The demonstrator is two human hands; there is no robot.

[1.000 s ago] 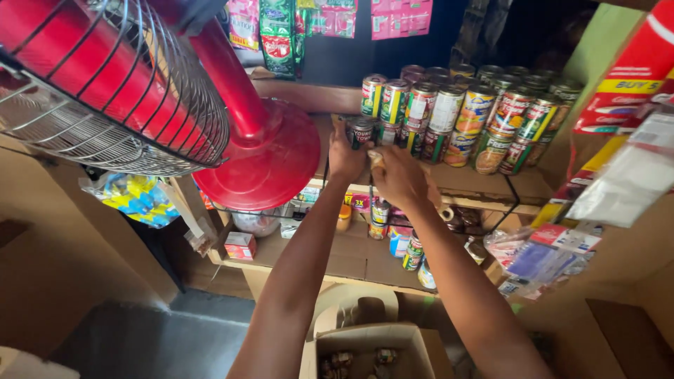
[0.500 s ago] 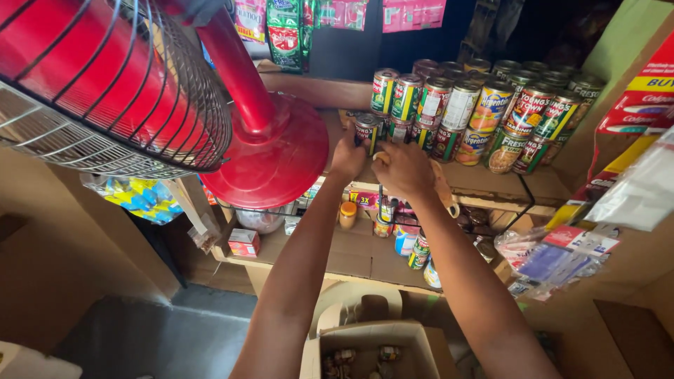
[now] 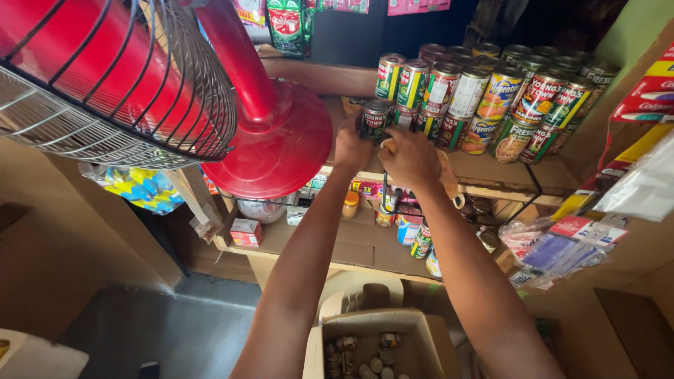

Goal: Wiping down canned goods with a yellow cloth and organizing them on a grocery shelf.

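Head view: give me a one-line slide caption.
Left hand holds a green-labelled can beside the right hand at a shelf of stacked cans, next to a red fan.

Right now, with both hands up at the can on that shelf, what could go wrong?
The left hand holds a green-labelled can against the stacked cans; a nudge could topple the two-tier rows. The red fan base sits close beside the left hand, so an elbow swing might hit it. A dropped can would likely land near the open cardboard box below.

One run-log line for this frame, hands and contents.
left hand: holds green-labelled can | right hand: beside can | site: shelf of stacked cans | below: open carton
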